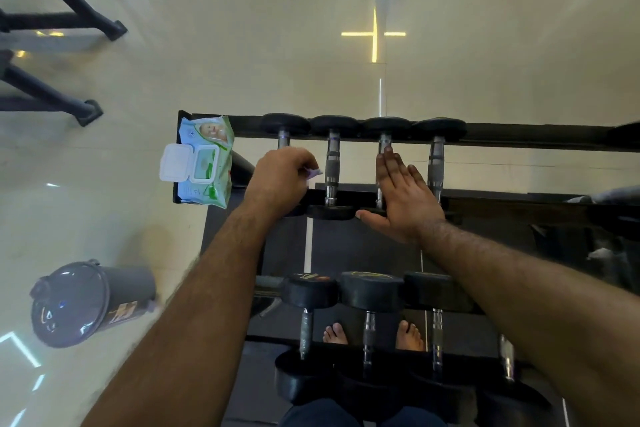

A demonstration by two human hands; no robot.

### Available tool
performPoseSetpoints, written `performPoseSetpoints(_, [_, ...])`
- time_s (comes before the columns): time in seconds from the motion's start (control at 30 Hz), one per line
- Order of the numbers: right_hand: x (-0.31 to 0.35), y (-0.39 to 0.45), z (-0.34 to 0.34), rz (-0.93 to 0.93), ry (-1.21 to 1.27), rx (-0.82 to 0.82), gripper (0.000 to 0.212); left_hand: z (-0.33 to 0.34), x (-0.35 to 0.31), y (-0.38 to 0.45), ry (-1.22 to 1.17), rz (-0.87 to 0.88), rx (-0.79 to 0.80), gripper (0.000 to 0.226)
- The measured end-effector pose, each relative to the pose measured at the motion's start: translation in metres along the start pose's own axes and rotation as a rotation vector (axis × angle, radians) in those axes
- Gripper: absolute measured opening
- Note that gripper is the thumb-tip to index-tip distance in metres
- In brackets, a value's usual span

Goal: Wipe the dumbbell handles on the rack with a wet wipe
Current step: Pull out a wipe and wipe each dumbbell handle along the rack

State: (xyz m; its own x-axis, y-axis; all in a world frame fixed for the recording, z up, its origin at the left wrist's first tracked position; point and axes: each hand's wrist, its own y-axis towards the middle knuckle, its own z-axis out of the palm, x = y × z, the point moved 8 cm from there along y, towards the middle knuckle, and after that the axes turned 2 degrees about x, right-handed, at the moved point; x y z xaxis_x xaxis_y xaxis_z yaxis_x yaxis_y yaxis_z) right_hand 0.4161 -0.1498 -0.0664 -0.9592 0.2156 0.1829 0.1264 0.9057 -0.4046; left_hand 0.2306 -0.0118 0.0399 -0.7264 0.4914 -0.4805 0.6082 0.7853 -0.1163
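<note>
Several black dumbbells with metal handles lie across the top tier of the black rack. My left hand is curled over the leftmost dumbbell's handle and holds a white wet wipe, a corner of which sticks out between the fingers. Most of that handle is hidden under the hand. My right hand lies flat, fingers straight, on the third dumbbell's handle. The second handle and the fourth handle are uncovered. A wet wipe pack with its lid open sits on the rack's left end.
A lower tier holds larger dumbbells close to me, with bare feet visible beneath. A dark grey lidded bin stands on the pale floor at the left. Black equipment legs are at the far left.
</note>
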Motion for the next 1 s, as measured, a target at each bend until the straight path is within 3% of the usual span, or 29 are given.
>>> performPoseSetpoints(0.1, [-0.001, -0.005, -0.006, -0.016, -0.037, 0.062, 0.12, -0.005, -0.007, -0.018, -0.29, -0.045, -0.094, 0.018])
performPoseSetpoints(0.2, [-0.015, -0.014, -0.014, -0.057, -0.172, 0.074, 0.117, 0.018, -0.01, -0.03, -0.735, -0.16, 0.002, 0.02])
performPoseSetpoints(0.3, [-0.043, -0.027, -0.024, -0.037, -0.247, 0.047, 0.12, 0.038, -0.021, -0.033, -0.933, -0.214, 0.006, 0.005])
performPoseSetpoints(0.5, [-0.094, -0.045, -0.033, 0.039, -0.209, 0.026, 0.124, 0.082, -0.041, -0.04, -1.35, -0.49, -0.054, 0.012])
performPoseSetpoints(0.7, [-0.145, -0.045, -0.046, 0.108, -0.127, -0.084, 0.125, 0.107, -0.065, -0.033, -1.29, -0.546, -0.132, 0.013])
performPoseSetpoints(0.93, [-0.211, -0.029, -0.026, 0.105, -0.167, -0.049, 0.151, 0.127, -0.096, -0.024, -1.18, -0.587, -0.334, 0.014])
performPoseSetpoints(1.0, [-0.217, -0.022, -0.018, 0.089, -0.196, -0.086, 0.154, 0.129, -0.096, -0.022, -1.031, -0.585, -0.425, 0.016])
